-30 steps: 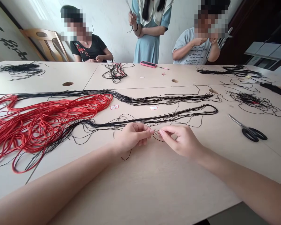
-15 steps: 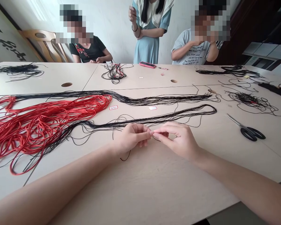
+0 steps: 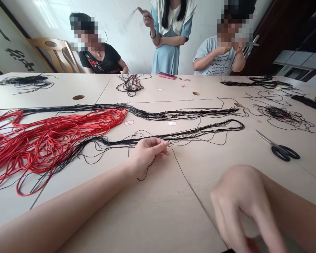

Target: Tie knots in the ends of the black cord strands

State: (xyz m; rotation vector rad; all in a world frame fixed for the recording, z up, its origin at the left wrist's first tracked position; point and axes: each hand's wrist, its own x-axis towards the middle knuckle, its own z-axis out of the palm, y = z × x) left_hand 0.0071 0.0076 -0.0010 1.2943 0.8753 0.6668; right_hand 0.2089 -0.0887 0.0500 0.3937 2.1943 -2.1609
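Fingers (image 3: 163,143) of the left hand (image 3: 146,153) are closed in a pinch, thumb against forefinger, on a single black cord (image 3: 184,176). That hand rests on the worktop (image 3: 152,225) just on the near side of the long black bundle (image 3: 189,133), almost touching its loose strands. From the pinch the single black cord runs away from the bundle in a straight slant across the worktop to the right hand (image 3: 242,207), which sits well nearer the person than the bundle. That hand is blurred, fingers curled downward, and whether it grips the cord cannot be told. A short slack loop of cord hangs under the left palm.

Red cords (image 3: 50,140) lie in a tangle at the bundle's left end, overlapping its strands there. Scissors (image 3: 280,150) lie past its right end, apart from both hands. A small label (image 3: 129,122) sits just on the bundle's far side.

The step looks like drawing one strand clear of the bundle. To do it well, the left pinch should likely stay firm and low beside the bundle as an anchor, so neighbouring strands are not dragged along. The line should probably be kept taut and straight, without jerking, and the slack loop under the palm watched for snags.
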